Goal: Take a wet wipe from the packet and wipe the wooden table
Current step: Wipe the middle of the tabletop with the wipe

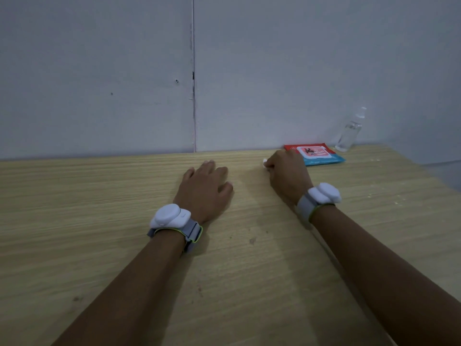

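Note:
A red and blue wet wipe packet (321,156) lies flat at the back of the wooden table (99,221), near the wall. My right hand (287,174) is just left of the packet, fingers curled around a small white wipe (265,162) of which only a corner shows at the fingertips. My left hand (205,187) rests palm down on the table with fingers spread and straight, holding nothing. Both wrists wear white devices on grey straps.
A clear spray bottle (349,134) stands against the wall behind the packet, at the back right. The grey wall runs along the table's far edge. The table's right edge slants away at the right. Small dark spots (252,240) mark the wood between my forearms.

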Demonstrator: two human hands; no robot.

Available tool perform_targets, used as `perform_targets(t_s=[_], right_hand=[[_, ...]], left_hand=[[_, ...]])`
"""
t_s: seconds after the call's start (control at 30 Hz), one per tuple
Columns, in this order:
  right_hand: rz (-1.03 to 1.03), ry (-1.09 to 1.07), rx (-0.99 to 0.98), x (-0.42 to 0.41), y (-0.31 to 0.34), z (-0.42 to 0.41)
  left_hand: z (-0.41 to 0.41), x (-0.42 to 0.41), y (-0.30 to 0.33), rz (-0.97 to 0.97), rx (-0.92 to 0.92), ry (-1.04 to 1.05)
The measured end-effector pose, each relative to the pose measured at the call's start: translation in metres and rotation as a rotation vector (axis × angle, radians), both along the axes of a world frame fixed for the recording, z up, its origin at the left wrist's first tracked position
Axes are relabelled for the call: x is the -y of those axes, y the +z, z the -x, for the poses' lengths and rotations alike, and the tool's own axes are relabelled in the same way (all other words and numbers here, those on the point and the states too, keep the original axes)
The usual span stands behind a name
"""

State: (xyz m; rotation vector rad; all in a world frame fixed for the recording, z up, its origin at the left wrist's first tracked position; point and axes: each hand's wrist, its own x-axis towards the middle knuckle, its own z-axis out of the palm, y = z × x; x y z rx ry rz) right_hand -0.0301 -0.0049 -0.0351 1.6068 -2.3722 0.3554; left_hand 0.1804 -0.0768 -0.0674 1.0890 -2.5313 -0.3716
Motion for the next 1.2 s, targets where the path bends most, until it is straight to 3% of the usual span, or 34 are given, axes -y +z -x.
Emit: perform_targets(t_s=[0.13,0.27,0.4,0.5,0.57,0.73,0.83,1.0,1.13,1.2], right_hand=[[0.032,0.222,0.047,-0.02,-0.005,-0.007],[-0.083,0.077,-0.05,-0.016,0.0,0.005],[-0.24,0.189,0.06,-0.025,-0.015,-0.003],[-0.337,0.102,-0.115,-0.018,-0.015,0.014],[-0.362,0.061,-0.097,-0.001,-0.008,0.015],[-0.259,0.286,0.112,0.004,-0.014,-0.007],[-0.218,0.381,0.05,-0.023,-0.019,-0.005],[-0.259,0.058,-0.087,-0.004,-0.003,0.025],[-0.171,0.261,0.194,0.004,-0.014,0.004],[-0.168,0.351,0.212,-0.003,-0.017,0.002]], left_hand=[[-0.001,0.001,-0.002,0.001,0.012,-0.005],[0.001,0.002,-0.003,0.013,0.006,-0.005],[0.0,0.001,-0.004,0.017,0.011,0.001],[0.001,0.001,-0.005,0.021,0.007,0.003],[0.003,0.001,-0.005,0.028,0.015,0.006],[0.0,0.003,-0.004,0.041,0.045,0.003],[0.0,0.005,-0.005,0.039,0.094,0.006],[0.004,0.001,-0.005,0.044,0.157,0.009],[0.005,0.003,-0.007,0.081,0.159,0.022],[0.005,0.003,-0.008,0.082,0.161,0.026]])
